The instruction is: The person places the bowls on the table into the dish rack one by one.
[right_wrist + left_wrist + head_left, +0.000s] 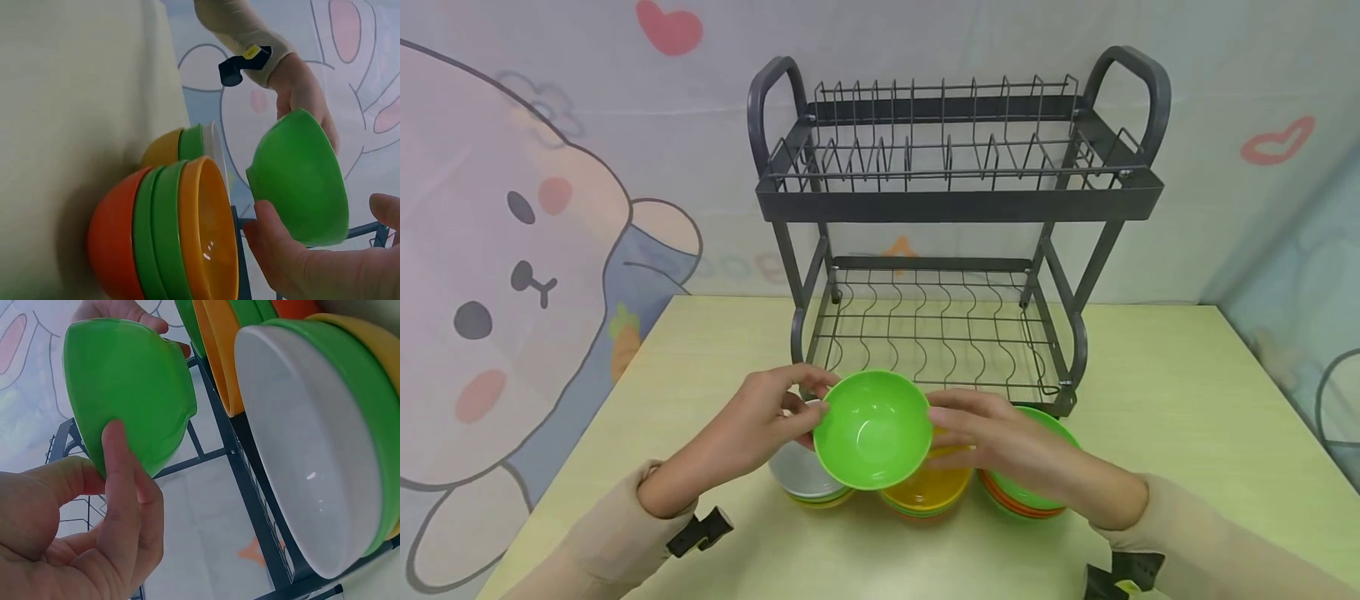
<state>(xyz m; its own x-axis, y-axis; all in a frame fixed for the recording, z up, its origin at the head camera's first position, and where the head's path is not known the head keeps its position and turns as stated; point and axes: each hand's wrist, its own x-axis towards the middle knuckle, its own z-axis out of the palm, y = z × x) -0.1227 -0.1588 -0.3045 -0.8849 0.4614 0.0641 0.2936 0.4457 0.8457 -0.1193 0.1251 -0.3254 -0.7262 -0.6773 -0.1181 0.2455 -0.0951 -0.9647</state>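
Observation:
A green bowl (872, 429) is held up above the stacks, its hollow side towards the head camera. My left hand (775, 421) pinches its left rim, with the thumb and fingers (115, 462) at the wall in the left wrist view. On the bowl's other side is my right hand (1000, 437), with rather straight fingers (272, 228) against the outer wall; its thumb stands apart from the rim in the right wrist view. Beneath are three nested stacks: one topped by a white bowl (801, 471), one by a yellow-orange bowl (932, 487), and one by another green bowl (1048, 429).
Just behind the stacks stands a dark two-tier dish rack (958, 204); its lower wire shelf (925, 333) is close behind the hands. The pale table (1187, 400) extends to both sides. A cartoon-printed cloth (722, 167) hangs at the back.

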